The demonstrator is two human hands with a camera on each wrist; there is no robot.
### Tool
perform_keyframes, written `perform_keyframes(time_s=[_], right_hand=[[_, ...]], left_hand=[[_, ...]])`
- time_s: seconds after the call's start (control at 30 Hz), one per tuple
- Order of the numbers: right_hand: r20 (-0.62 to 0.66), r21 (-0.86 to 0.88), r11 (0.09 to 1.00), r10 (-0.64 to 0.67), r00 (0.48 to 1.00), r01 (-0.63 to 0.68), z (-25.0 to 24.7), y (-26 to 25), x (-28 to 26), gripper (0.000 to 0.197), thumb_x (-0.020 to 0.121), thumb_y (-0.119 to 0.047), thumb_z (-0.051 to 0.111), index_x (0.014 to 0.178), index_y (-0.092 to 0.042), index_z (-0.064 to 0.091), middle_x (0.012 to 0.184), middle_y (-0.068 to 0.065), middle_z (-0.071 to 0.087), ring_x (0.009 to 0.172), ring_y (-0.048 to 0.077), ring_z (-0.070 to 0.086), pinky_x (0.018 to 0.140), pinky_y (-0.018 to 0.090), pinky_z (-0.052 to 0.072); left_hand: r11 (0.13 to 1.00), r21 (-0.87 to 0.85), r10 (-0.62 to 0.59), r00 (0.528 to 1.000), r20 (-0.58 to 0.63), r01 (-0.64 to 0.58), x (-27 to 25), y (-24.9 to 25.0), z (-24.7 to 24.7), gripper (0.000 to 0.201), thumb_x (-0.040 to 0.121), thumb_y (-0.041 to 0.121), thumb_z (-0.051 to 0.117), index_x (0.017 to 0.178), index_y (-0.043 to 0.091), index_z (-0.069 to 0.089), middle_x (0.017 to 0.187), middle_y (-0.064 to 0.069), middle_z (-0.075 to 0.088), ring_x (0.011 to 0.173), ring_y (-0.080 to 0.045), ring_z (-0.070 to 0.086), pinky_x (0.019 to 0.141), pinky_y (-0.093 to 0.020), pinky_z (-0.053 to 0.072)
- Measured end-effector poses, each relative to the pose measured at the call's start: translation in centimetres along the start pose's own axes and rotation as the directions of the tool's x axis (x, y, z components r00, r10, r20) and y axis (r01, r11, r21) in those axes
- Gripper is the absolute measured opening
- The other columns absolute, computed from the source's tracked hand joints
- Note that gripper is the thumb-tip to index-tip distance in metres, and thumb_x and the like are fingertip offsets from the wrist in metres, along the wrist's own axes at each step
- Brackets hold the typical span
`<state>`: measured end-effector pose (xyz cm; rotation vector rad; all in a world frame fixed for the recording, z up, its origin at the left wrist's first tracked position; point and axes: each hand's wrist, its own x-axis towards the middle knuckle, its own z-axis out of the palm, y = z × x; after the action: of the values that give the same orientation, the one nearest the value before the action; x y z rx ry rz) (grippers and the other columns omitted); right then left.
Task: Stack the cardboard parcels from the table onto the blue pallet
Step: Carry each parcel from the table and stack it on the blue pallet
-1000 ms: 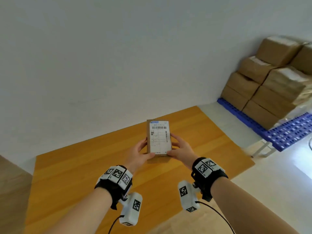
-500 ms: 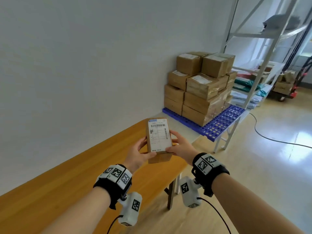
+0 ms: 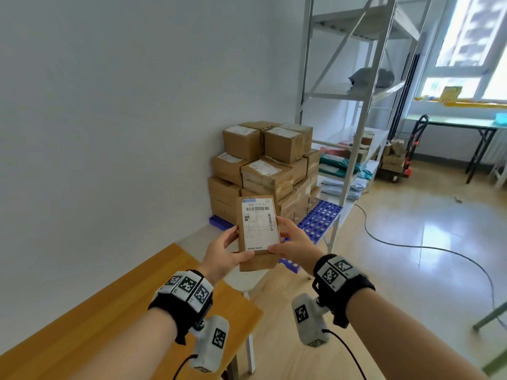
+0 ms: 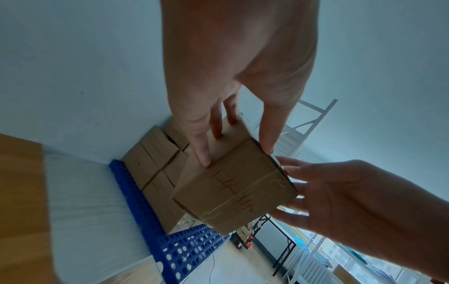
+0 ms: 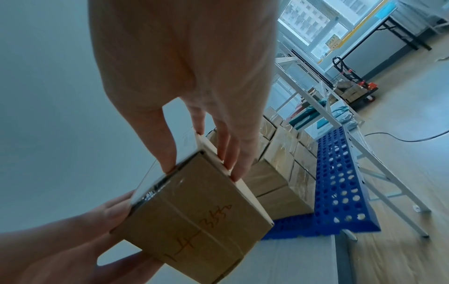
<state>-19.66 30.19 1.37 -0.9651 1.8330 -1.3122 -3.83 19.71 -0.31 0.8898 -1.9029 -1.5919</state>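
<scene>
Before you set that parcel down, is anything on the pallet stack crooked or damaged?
One parcel in the stack on the blue pallet sits skewed, rotated against its neighbours, with loose clear wrap on its side. The held parcel looks intact in both hands.

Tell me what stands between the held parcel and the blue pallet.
Nothing visible. Both hands, left hand and right hand, hold the parcel in the air; only open space lies between it and the pallet, whose near holed deck is bare beside the stack.
</scene>
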Motion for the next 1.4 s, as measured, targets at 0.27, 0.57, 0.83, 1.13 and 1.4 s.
perform_keyframes(time_s=[0.27, 0.57, 0.83, 1.13, 1.4], right_hand=[[0.004, -0.019, 1.000, -0.013, 1.000, 0.013, -7.8, -2.2, 10.0, 0.079, 0.078, 0.002, 0.069, 0.143, -0.022, 0.031, 0.121, 0.006, 0.055, 0.115, 0.021, 0.055, 0.086, 0.033, 0.054], [0.077, 0.003, 0.999, -0.050, 0.996, 0.050, -14.5, -3.1, 17.9, 0.077, 0.078, 0.000, 0.069, 0.142, -0.026, 0.033, 0.111, -0.001, 0.055, 0.103, 0.015, 0.056, 0.075, 0.026, 0.054], [0.225, -0.024, 0.988, -0.142, 0.964, 0.151, -20.1, -3.3, 24.5, 0.077, 0.079, -0.004, 0.070, 0.143, -0.024, 0.032, 0.127, 0.002, 0.055, 0.118, 0.018, 0.053, 0.094, 0.038, 0.051], [0.449, -0.056, 0.939, -0.280, 0.849, 0.339, -24.7, -4.3, 29.8, 0.087, 0.076, -0.004, 0.074, 0.146, -0.016, 0.025, 0.125, -0.006, 0.050, 0.111, 0.007, 0.047, 0.079, 0.015, 0.046], [0.501, -0.065, 0.898, -0.347, 0.793, 0.435, -24.0, -4.6, 34.4, 0.088, 0.075, 0.010, 0.066, 0.147, -0.013, 0.021, 0.134, 0.003, 0.049, 0.117, 0.010, 0.048, 0.087, 0.019, 0.046]], left_hand=[[0.998, -0.053, 0.035, 0.999, -0.037, -0.037, 10.7, 4.2, 4.2, 0.084, 0.072, 0.006, 0.079, 0.144, 0.015, 0.035, 0.137, -0.001, 0.049, 0.125, -0.016, 0.048, 0.103, -0.044, 0.045], [0.999, 0.023, 0.048, 0.991, -0.126, -0.045, 18.3, 8.2, 8.1, 0.080, 0.073, 0.005, 0.078, 0.142, 0.014, 0.037, 0.133, -0.001, 0.052, 0.120, -0.013, 0.050, 0.103, -0.042, 0.045], [0.998, -0.060, -0.004, 0.961, -0.277, -0.013, 22.7, 10.4, 12.7, 0.078, 0.075, 0.003, 0.075, 0.142, 0.017, 0.037, 0.137, 0.000, 0.050, 0.121, -0.018, 0.052, 0.085, -0.034, 0.055], [0.998, -0.045, -0.066, 0.886, -0.459, 0.051, 26.7, 13.6, 16.6, 0.075, 0.077, 0.007, 0.074, 0.142, 0.015, 0.036, 0.136, 0.000, 0.051, 0.117, -0.017, 0.054, 0.081, -0.032, 0.054], [0.995, -0.042, -0.098, 0.839, -0.536, 0.089, 29.6, 14.1, 16.5, 0.075, 0.077, 0.012, 0.075, 0.142, 0.018, 0.037, 0.137, 0.002, 0.050, 0.110, -0.012, 0.054, 0.078, -0.029, 0.054]])
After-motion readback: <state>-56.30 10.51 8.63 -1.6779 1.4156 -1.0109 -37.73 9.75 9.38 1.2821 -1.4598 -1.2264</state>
